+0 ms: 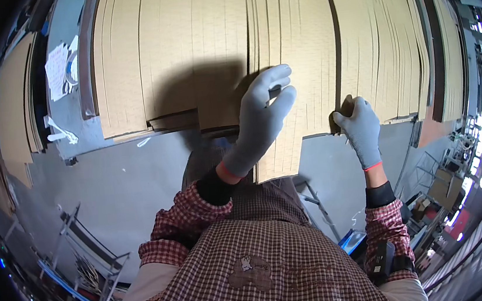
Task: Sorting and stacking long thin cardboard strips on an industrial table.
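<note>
A tall stack of flat corrugated cardboard sheets stands on edge against a grey surface and serves as the reference landmark. One sheet is drawn forward and lower than the rest of the stack, its bottom edge hanging below the stack's lower line. The left hand, in a grey knit glove, lies flat against the face of this sheet near its left edge, fingers spread and pressing rather than clamped; whether the thumb hooks behind the edge cannot be told. The right hand, likewise gloved, is closed on the sheet's right edge at the dark gap in the stack, fingers curled round it. The sheet thus lies between the two hands, spanning from one to the other. Judgement: the board looks light and fairly stiff, but wide, so liable to flex or crease if held at one point; edges are the sound holding places, both sides together. A shelf frame stands below the stack.
</note>
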Tool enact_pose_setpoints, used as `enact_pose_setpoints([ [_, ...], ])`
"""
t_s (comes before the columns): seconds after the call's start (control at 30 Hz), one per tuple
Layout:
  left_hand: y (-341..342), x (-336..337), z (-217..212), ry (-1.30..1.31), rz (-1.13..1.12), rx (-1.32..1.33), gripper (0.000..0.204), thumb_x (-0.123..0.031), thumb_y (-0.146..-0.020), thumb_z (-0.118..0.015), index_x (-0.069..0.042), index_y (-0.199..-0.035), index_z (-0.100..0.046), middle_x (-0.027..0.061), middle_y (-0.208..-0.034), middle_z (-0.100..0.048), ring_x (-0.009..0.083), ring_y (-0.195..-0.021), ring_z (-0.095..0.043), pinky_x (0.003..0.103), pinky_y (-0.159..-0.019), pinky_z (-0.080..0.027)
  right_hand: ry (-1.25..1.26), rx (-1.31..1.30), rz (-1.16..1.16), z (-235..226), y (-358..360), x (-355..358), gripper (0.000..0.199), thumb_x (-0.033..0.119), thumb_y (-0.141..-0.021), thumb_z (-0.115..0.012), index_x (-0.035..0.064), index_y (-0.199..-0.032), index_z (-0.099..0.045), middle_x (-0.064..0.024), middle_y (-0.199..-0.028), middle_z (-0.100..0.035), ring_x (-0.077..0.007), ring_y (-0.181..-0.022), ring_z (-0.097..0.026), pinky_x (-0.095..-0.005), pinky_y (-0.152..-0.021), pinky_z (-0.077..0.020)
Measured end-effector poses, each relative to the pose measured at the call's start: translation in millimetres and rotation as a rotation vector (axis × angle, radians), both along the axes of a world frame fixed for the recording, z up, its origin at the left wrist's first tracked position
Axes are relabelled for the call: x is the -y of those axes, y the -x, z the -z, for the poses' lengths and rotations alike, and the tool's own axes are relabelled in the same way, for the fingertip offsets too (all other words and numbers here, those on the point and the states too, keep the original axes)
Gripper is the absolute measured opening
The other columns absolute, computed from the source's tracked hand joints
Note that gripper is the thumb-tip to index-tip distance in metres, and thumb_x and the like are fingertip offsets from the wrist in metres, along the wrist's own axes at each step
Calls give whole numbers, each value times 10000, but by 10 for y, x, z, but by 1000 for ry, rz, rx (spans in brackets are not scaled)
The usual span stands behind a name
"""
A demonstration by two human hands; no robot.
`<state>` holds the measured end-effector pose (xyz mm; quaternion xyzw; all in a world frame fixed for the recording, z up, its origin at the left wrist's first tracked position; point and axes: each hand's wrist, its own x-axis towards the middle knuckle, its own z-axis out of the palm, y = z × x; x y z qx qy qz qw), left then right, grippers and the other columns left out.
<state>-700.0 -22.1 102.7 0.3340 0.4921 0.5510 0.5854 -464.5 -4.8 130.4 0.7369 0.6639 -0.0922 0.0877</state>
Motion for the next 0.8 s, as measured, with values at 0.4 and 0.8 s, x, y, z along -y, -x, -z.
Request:
enact_pose_setpoints([
  [0.4, -136, 175, 122, -54, 55, 221, 308, -58, -931, -579, 30, -1226, -574, 30, -1109, -611, 64, -993, -560, 200, -846, -452, 30, -149, 62, -59, -108, -113, 296, 175, -673, -719, -41, -849, -621, -132, -688, -633, -217, -609, -625, -327, -600, -500],
  [0.8, -1033, 91, 203, 455, 369, 759, 156, -181, -921, -622, -82, -1026, -562, -67, -845, -463, -5, -727, -416, 191, -607, -362, 236, -650, 318, -119, -281, -247, 210, 66, -695, -724, -41, -847, -626, -83, -692, -652, -112, -565, -635, -235, -507, -505],
])
